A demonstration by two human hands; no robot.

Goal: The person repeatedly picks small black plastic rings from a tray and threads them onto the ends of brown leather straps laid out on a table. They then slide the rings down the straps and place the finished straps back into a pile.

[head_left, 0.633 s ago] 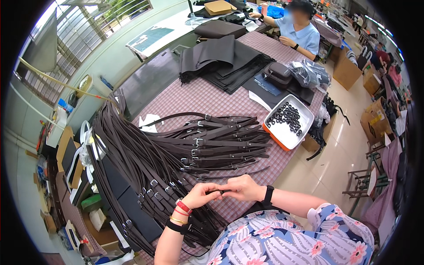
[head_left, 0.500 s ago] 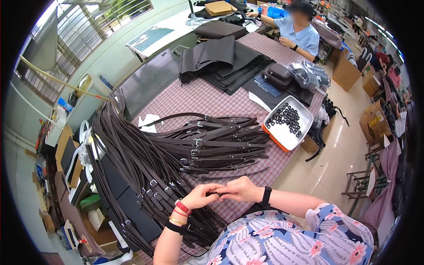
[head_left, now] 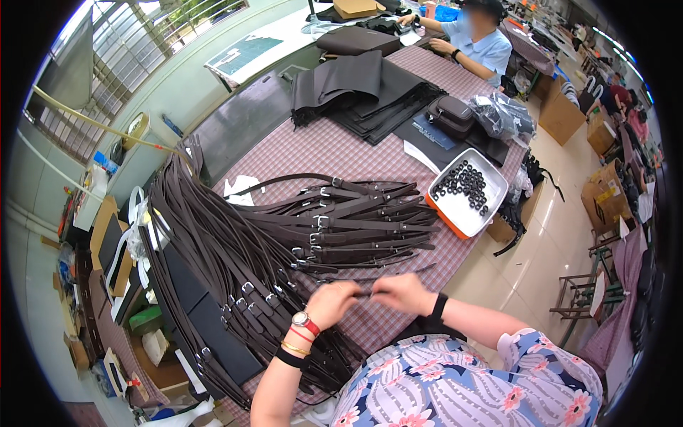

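Observation:
Over the near edge of the checked table (head_left: 370,324), my left hand (head_left: 333,302) and my right hand (head_left: 403,293) face each other with fingers pinched. A short stretch of dark strap (head_left: 365,292) shows between their fingertips; the rest of it is hidden. Just beyond and to the left lies a large bundle of dark brown buckled straps (head_left: 341,231), their metal buckles bunched toward the middle. More straps (head_left: 249,306) hang down left of my left hand. One thin strap (head_left: 384,274) lies apart, just past my hands.
A white tray (head_left: 492,178) with an orange outside holds many small black rings (head_left: 466,188) at the table's right edge. Behind it are a small dark case (head_left: 452,114) and clear plastic bags (head_left: 498,114). Black sheets (head_left: 348,85) lie farther back, near a seated person (head_left: 477,43).
My hands have drawn apart a little, the right one moving right and up, so that dark strap shows between them. The far person's hands have shifted slightly.

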